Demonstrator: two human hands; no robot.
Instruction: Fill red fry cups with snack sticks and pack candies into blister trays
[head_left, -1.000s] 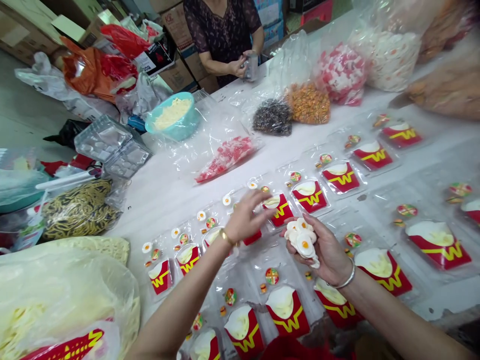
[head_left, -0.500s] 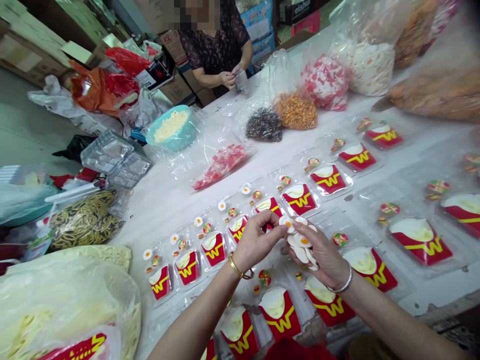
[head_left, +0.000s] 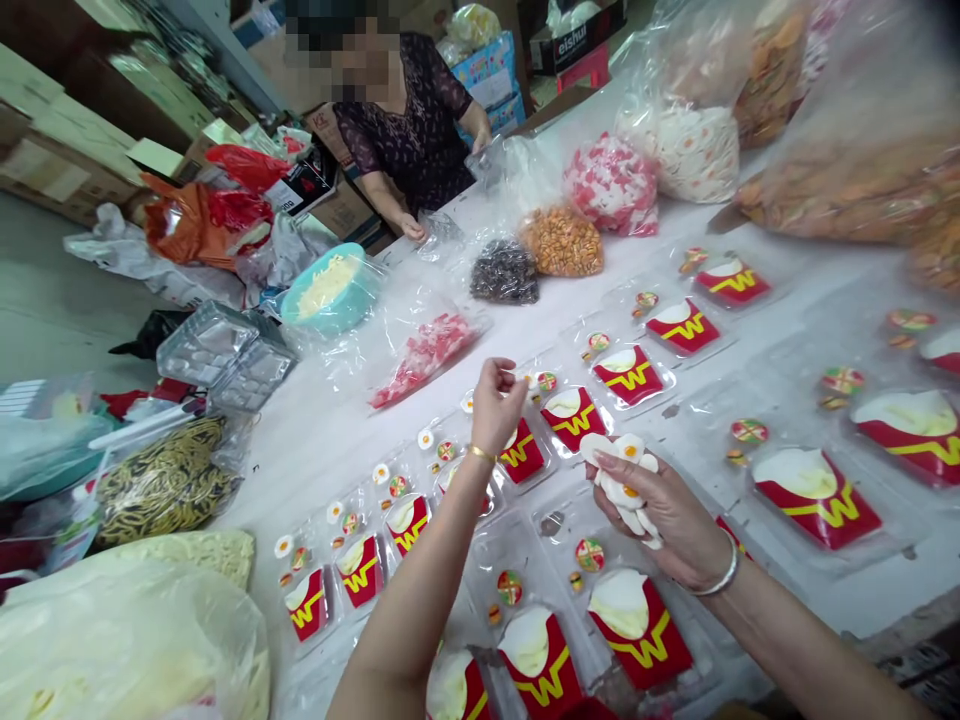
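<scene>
My right hand (head_left: 671, 505) is closed around several small fried-egg pieces (head_left: 631, 488), white with orange yolks, fanned out at its fingertips. Further left, my left hand (head_left: 499, 405) reaches over a row of clear plastic trays, its thumb and fingers pinched at a small fried-egg piece (head_left: 529, 383), partly hidden by the fingers. It is beside a round pizza-like piece (head_left: 547, 382), above a red fries carton with a yellow W (head_left: 570, 420). Trays at the left of this row each hold a fried-egg piece (head_left: 381, 474), a pizza-like piece, a tiny burger and a carton.
More trays with red cartons (head_left: 817, 490) lie in front and right. Bags of pink-and-white pieces (head_left: 611, 185), orange pieces (head_left: 562, 240) and dark pieces (head_left: 504, 272) stand behind. A turquoise bowl (head_left: 352, 315) is at back left. Across the table a person (head_left: 420, 130) handles clear plastic.
My left hand has moved away from the right hand, up and left to a tray, with a fried-egg piece. The person opposite has spread their hands apart. The view has shifted slightly.
</scene>
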